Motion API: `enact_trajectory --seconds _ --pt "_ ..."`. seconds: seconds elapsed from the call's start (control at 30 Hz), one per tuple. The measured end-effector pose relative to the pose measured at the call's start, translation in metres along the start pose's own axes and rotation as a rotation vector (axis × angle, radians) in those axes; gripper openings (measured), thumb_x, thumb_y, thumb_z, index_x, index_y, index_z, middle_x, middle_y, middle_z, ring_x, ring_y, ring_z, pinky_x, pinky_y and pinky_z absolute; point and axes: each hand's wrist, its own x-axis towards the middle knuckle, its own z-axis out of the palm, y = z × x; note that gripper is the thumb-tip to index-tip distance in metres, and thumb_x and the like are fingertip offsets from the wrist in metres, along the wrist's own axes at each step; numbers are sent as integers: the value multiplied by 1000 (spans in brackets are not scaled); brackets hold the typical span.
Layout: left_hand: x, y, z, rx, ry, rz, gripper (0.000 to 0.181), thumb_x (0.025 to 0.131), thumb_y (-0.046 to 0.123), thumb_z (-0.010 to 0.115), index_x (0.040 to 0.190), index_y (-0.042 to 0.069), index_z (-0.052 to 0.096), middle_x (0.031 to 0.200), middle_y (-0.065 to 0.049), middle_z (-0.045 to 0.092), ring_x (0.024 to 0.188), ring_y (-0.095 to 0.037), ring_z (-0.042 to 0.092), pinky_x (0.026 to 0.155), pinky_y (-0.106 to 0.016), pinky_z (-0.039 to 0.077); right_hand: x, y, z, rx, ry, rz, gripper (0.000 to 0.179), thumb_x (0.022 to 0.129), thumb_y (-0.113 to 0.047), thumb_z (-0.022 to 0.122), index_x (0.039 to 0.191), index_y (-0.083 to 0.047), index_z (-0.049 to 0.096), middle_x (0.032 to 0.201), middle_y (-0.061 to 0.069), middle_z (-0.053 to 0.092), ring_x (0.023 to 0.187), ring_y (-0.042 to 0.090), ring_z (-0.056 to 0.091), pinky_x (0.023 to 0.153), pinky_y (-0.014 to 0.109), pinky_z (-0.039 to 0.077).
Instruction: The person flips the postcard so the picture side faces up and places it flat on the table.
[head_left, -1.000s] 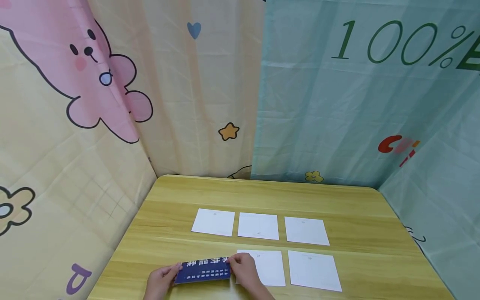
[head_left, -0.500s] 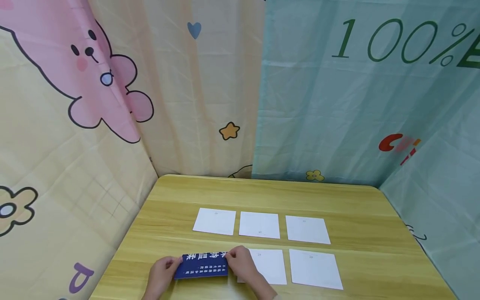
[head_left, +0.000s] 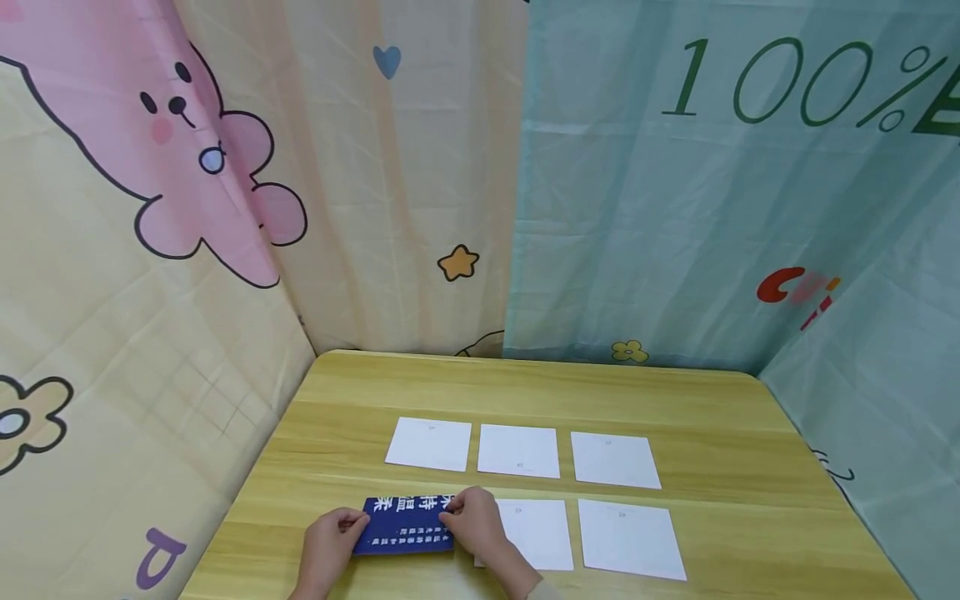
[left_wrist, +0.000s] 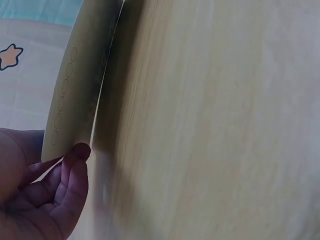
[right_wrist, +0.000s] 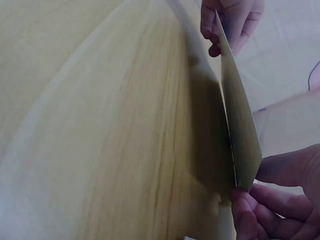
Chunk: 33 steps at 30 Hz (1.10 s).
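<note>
A dark blue postcard with white printed characters is held by its two short sides above the table, tilted so that its printed face shows in the head view. My left hand pinches its left edge between thumb and fingers, and my right hand pinches the right edge. The pale back of the postcard, with a row of small printed circles, faces the left wrist view. In the right wrist view a shadow lies beside the raised postcard. My right forearm partly covers a white card.
Three white cards lie in a back row: left, middle and right. Another white card is at the front right. Printed curtains enclose the wooden table at its back and sides.
Both hands have shifted slightly away from the near edge with the blue postcard between them. My right fingers now overlap more of its right side. The white cards stay put.
</note>
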Motion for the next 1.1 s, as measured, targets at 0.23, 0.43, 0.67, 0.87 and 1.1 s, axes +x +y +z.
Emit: enact_trajectory --seconds 0.23,0.43,0.67,0.87,1.1 --pt "4 -1 5 14 14 1 7 80 6 69 79 -1 68 71 -3 64 64 -14 57 56 -29 47 0 -1 2 -4 49 -9 9 68 -3 78 65 -4 69 60 -3 61 57 6 54 51 22 45" --pt "4 -4 8 11 30 -28 8 79 5 70 77 -3 69 67 -3 64 60 -13 57 54 -29 47 -2 0 6 -12 70 15 12 68 -1 76 61 -7 69 58 -4 61 55 6 54 50 21 45" --pt "6 -3 8 26 47 -41 9 77 6 72 76 -3 69 65 -2 63 58 -13 55 54 -31 46 -1 -2 7 -57 86 17 16 67 0 77 59 -9 66 57 -5 59 53 5 51 48 21 44" --pt "7 0 7 27 33 -59 9 78 6 71 77 -3 69 64 -2 62 57 -12 55 54 -31 45 0 -4 7 -103 53 19 23 67 0 76 55 -10 60 54 -7 52 50 6 45 46 21 40" --pt "7 3 7 38 25 -95 9 78 5 71 77 -3 69 64 -2 62 57 -13 55 56 -33 47 3 -5 11 -123 9 57 28 70 1 74 54 -11 54 52 -7 47 49 8 43 45 23 38"
